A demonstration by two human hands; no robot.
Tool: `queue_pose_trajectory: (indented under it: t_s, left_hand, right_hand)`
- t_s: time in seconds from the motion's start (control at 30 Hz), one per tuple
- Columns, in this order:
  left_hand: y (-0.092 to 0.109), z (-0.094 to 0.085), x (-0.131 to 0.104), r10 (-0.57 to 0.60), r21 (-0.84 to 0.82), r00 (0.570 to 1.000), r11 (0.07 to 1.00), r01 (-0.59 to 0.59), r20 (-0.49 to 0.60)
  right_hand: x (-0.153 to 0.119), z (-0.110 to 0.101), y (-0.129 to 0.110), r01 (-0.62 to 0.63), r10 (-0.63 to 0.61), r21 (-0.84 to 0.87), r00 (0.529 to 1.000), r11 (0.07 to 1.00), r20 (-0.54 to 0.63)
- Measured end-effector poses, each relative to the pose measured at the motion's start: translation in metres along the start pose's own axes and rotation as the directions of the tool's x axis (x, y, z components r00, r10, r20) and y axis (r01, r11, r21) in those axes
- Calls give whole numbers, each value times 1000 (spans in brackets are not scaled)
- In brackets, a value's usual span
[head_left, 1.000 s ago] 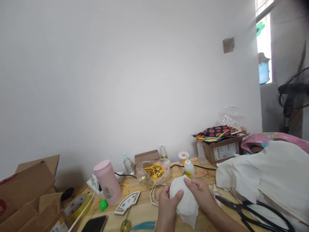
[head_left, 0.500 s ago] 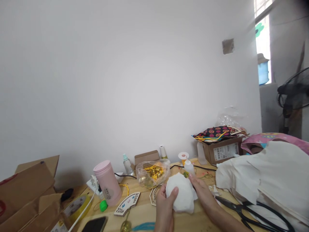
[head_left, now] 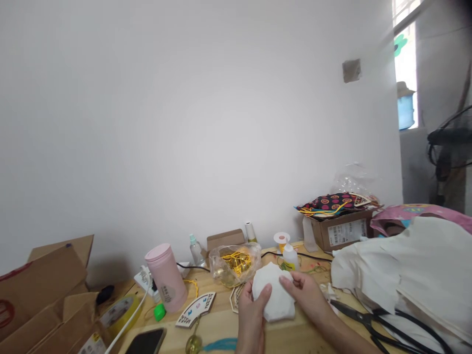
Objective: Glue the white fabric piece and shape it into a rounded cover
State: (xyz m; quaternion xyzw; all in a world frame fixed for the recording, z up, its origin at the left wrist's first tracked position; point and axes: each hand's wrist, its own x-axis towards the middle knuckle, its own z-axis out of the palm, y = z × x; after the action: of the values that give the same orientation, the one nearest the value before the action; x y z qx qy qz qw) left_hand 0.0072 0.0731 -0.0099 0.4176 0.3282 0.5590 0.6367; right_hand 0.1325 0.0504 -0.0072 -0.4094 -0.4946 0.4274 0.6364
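Note:
A roughly round stack of white fabric (head_left: 276, 295) is held above the wooden table, between both hands. My left hand (head_left: 254, 305) grips its left edge, thumb on top and fingers underneath. At the upper right edge, my right hand (head_left: 300, 290) pinches the fabric between thumb and fingers. Partly hidden behind my left hand lies a wooden lattice piece (head_left: 235, 299). Left of it is a fan-shaped wooden ornament (head_left: 195, 309) with a gold bell (head_left: 193, 344) and a blue tassel (head_left: 220, 344). Black scissors (head_left: 368, 319) rest to the right of my right forearm.
A pink tumbler (head_left: 166, 278), a phone (head_left: 145, 341) and a cardboard box (head_left: 44, 300) are on the left. Behind my hands are a plastic bag of gold bells (head_left: 234, 264) and a squeeze bottle (head_left: 290, 256). White cloth (head_left: 424, 265) is heaped on the right.
My right hand has shifted from beside the fabric's right edge onto its upper right, the thumb now on top. The left hand keeps its grip. The view has turned slightly.

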Motion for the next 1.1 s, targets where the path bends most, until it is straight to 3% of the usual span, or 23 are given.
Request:
queue_pose_trajectory:
  t_s: [0.37, 0.47, 0.67, 1.1]
  left_hand:
    - [2, -7, 2, -45, 159, 999, 986, 40, 28]
    - [2, -6, 0, -38, 153, 996, 988, 25, 87]
    - [-4, -4, -2, 5, 208, 987, 977, -39, 159]
    - [-1, -4, -2, 28, 206, 991, 977, -55, 132]
  right_hand:
    - [-5, -1, 3, 44, -28, -124, 991, 991, 133]
    - [-4, 0, 4, 49, -34, -147, 994, 988, 104]
    - [-5, 0, 11, 88, -119, -327, 990, 941, -75]
    - [-6, 2, 8, 105, -105, -308, 994, 946, 17]
